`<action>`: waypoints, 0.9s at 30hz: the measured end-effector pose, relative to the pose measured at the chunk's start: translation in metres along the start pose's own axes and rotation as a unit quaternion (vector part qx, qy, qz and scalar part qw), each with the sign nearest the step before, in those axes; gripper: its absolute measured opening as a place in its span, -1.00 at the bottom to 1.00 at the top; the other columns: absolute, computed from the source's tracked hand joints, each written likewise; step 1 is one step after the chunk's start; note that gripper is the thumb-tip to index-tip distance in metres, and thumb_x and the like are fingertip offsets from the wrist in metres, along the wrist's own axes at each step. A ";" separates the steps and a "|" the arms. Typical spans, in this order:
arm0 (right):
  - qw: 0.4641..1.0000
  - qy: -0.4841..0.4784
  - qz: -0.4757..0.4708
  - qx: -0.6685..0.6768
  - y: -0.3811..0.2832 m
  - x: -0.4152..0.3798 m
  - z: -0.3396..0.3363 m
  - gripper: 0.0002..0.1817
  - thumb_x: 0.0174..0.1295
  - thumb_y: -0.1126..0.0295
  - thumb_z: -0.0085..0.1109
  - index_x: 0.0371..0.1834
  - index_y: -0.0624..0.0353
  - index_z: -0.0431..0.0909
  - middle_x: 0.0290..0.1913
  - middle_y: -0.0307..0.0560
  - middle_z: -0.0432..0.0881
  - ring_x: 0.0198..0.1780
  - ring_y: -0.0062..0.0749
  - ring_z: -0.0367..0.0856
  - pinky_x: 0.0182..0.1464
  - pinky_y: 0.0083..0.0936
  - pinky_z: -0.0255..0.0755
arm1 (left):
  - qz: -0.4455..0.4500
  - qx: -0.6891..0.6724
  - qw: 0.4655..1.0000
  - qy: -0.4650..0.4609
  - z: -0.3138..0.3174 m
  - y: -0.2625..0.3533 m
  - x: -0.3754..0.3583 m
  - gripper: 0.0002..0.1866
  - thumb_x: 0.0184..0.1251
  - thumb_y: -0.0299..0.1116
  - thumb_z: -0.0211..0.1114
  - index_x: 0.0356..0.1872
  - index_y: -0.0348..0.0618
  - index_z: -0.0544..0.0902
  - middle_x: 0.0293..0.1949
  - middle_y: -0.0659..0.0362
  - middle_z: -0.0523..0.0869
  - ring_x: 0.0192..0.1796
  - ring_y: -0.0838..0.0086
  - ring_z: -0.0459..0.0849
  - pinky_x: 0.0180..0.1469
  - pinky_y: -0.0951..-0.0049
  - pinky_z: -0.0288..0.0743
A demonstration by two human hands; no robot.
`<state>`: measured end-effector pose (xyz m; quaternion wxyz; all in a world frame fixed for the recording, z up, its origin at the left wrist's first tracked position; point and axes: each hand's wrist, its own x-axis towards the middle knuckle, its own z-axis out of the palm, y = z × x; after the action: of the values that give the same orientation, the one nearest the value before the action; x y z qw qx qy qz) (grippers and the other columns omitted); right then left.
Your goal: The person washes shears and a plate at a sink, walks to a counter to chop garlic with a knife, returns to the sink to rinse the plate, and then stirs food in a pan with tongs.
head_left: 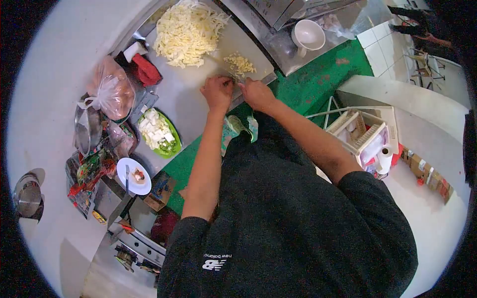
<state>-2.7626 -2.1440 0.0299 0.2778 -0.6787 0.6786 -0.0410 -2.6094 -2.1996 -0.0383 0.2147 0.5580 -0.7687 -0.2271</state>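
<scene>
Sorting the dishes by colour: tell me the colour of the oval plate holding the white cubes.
Bright green oval plate, clearest in the head view.

A green floor (318, 74) is showing beneath the steel desk (189, 99), giving way to white tiles (380, 44) toward the upper right. A white plastic rack (365, 131) is sitting on the floor beside a pale wall (422, 107), with cardboard boxes (427, 174) lying close by. Even, soft light is falling across the room
</scene>
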 end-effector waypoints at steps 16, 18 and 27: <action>0.998 0.030 0.005 0.055 0.000 0.000 0.004 -0.53 0.51 0.12 -0.17 -0.20 0.42 0.45 -0.37 0.40 0.64 -0.26 0.31 0.65 -0.17 0.12 0.51 | -0.010 0.021 1.000 -0.015 -0.005 0.006 0.003 -0.85 0.05 -0.23 0.37 -0.36 0.06 0.81 -0.20 0.19 0.73 0.02 0.14 0.57 0.04 -0.03 0.30; 0.995 0.058 -0.008 0.080 -0.001 0.001 0.004 -0.53 0.51 0.13 -0.17 -0.24 0.41 0.47 -0.39 0.39 0.63 -0.27 0.32 0.65 -0.18 0.11 0.51 | 0.002 -0.002 1.000 -0.002 -0.003 0.002 0.003 -0.84 0.03 -0.22 0.38 -0.37 0.07 0.81 -0.19 0.18 0.72 0.00 0.13 0.58 0.01 -0.03 0.31; 0.998 0.003 -0.053 -0.029 0.004 0.002 0.005 -0.67 0.46 0.31 -0.15 0.01 0.25 0.58 -0.25 0.18 0.63 -0.24 0.11 0.68 -0.19 -0.02 0.60 | 0.004 -0.005 1.000 -0.005 0.002 -0.004 0.003 -0.80 -0.01 -0.18 0.41 -0.35 0.05 0.80 -0.22 0.19 0.69 0.00 0.14 0.56 -0.01 0.00 0.29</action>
<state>-2.7643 -2.1440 0.0236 0.2534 -0.7213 0.6434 -0.0384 -2.6084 -2.2031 -0.0417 0.2145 0.5525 -0.7711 -0.2327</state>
